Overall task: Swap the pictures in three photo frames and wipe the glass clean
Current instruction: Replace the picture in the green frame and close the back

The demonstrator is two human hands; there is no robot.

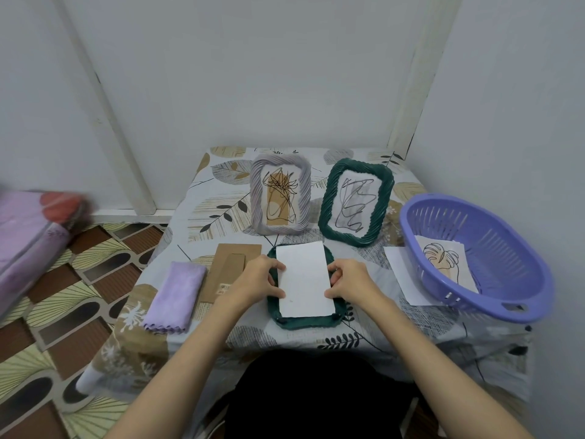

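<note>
A dark green frame [302, 323] lies face down in front of me, with a white sheet [304, 280], its blank back up, resting in its opening. My left hand [261, 280] pinches the sheet's left edge and my right hand [346, 282] pinches its right edge. Behind stand a lilac-grey frame [280, 198] with a plant drawing and a second green frame [356, 202] with a scribble drawing. The brown cardboard backing [226, 267] lies to the left, next to a folded purple cloth [175, 296].
A purple plastic basket [481, 258] at the right holds a leaf picture [443, 259] and rests partly on a white sheet [403, 274]. The small table with a leaf-print cloth [202, 210] sits in a wall corner. A pink bundle [28, 236] lies on the floor at left.
</note>
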